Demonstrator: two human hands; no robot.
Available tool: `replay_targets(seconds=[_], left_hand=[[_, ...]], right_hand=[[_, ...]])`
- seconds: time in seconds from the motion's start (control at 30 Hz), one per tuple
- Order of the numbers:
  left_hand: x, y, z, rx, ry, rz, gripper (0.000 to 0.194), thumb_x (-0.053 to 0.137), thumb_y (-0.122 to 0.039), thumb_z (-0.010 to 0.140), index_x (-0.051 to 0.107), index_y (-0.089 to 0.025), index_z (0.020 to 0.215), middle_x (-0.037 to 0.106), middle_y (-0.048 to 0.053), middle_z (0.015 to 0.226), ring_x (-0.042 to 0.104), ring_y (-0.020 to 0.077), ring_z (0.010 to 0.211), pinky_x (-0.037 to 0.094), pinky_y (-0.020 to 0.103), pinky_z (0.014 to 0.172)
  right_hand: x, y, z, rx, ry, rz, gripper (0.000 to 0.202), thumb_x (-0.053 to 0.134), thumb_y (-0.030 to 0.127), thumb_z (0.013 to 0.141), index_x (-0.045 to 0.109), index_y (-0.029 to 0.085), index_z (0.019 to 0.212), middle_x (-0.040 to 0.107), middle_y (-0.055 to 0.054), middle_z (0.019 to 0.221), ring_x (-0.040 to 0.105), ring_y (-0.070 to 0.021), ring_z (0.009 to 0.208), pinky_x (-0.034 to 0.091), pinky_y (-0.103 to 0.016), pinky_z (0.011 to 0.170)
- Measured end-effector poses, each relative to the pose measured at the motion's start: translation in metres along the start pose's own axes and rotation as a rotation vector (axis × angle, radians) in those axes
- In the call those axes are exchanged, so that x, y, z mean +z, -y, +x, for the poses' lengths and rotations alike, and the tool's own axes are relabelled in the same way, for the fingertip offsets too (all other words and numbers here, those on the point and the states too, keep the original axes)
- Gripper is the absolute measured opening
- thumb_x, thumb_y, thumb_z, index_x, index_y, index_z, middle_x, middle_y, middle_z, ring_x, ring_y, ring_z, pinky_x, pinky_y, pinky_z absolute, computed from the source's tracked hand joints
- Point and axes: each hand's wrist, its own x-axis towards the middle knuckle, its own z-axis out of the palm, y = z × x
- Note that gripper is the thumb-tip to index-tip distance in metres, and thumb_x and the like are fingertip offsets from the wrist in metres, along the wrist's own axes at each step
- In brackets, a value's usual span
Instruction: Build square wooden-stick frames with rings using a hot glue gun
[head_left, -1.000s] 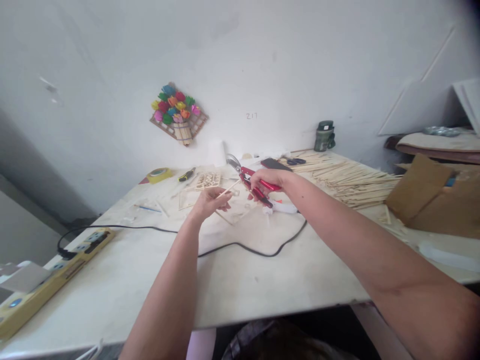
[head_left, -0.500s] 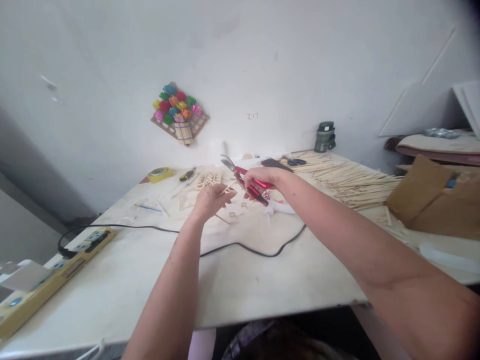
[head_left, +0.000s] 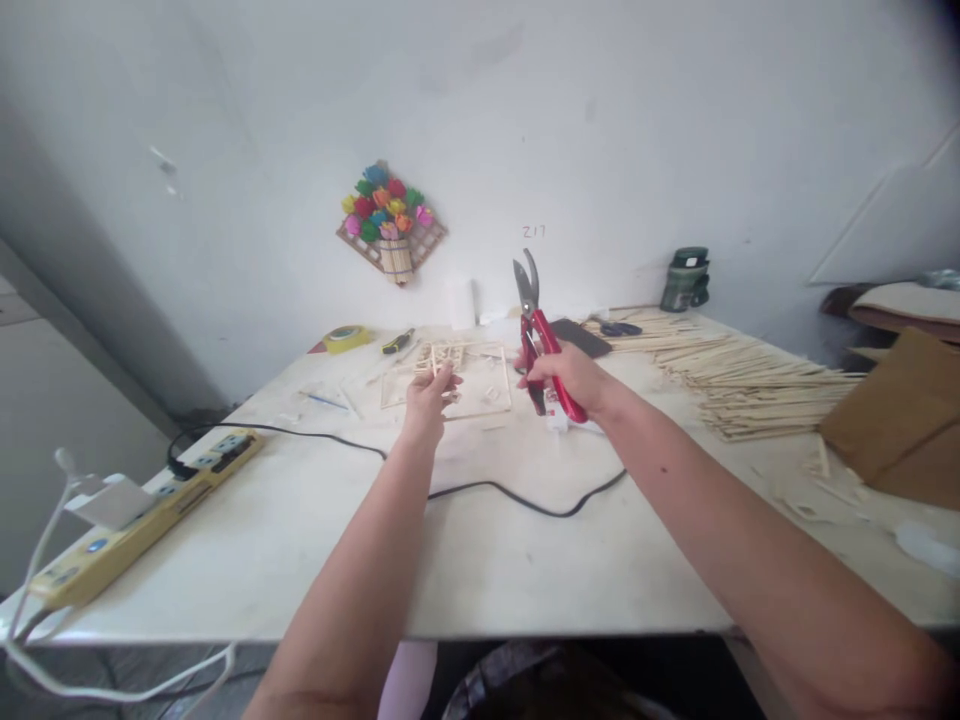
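Note:
My right hand [head_left: 564, 377] is wrapped round the red handles of pruning shears [head_left: 550, 362], whose metal blades point up and stand apart. To its left, my left hand [head_left: 429, 398] pinches a short thin wooden stick [head_left: 434, 360]. Just behind that hand lies a small lattice of pale wooden pieces [head_left: 454, 354]. A thin square stick frame [head_left: 507, 378] lies on the table between and beyond my hands. The gap between the shears and the left hand's stick is wide.
Many loose wooden sticks [head_left: 750, 375] spread over the right side, near a cardboard box [head_left: 874, 415]. A black cable [head_left: 487, 486] crosses the white table [head_left: 540, 570] to a yellow power strip [head_left: 142, 530]. Yellow tape [head_left: 346, 339], a yellow-black cutter [head_left: 397, 342] and a green bottle [head_left: 685, 280] stand farther back.
The shears have moved right, away from my left hand, and turned from slanting left to pointing up. My left hand has turned the stick more upright. The view has shifted left.

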Motion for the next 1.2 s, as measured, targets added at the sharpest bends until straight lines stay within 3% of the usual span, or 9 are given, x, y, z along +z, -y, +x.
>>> replay_targets(seconds=[0.3,0.57,0.87,1.2], left_hand=[[0.007,0.012,-0.004,0.037,-0.127,-0.124,0.034,0.070,-0.042,0.057,0.051,-0.014,0.060,0.048,-0.004,0.057,0.041,0.0021,0.046,0.032,0.014,0.044],[0.013,0.013,-0.010,0.102,-0.113,-0.138,0.032,0.067,-0.040,0.062,0.048,-0.015,0.060,0.047,-0.004,0.051,0.039,0.0028,0.044,0.030,0.015,0.044],[0.015,0.019,-0.011,0.134,-0.110,-0.142,0.030,0.068,-0.040,0.061,0.052,-0.015,0.062,0.045,-0.005,0.053,0.041,0.0032,0.044,0.033,0.017,0.045],[0.022,0.015,-0.016,0.063,-0.137,-0.144,0.030,0.073,-0.036,0.054,0.058,-0.013,0.068,0.060,0.004,0.068,0.060,0.0135,0.066,0.043,0.023,0.060]], right_hand=[[0.024,-0.028,-0.024,0.259,0.174,-0.164,0.008,0.056,0.018,0.056,0.052,0.013,0.062,0.055,-0.003,0.050,0.056,-0.0158,0.051,0.042,-0.024,0.048],[0.034,-0.052,-0.024,0.376,0.203,-0.274,0.011,0.055,0.021,0.059,0.052,0.011,0.057,0.056,-0.005,0.055,0.057,-0.0159,0.048,0.042,-0.025,0.044],[0.034,-0.048,-0.019,0.473,0.193,-0.231,0.010,0.055,0.020,0.063,0.052,0.011,0.061,0.057,-0.006,0.054,0.057,-0.0164,0.046,0.043,-0.025,0.042],[0.031,-0.049,-0.009,0.521,0.204,-0.171,0.013,0.053,0.022,0.062,0.053,0.012,0.069,0.059,-0.005,0.055,0.056,-0.0157,0.044,0.037,-0.022,0.035]])
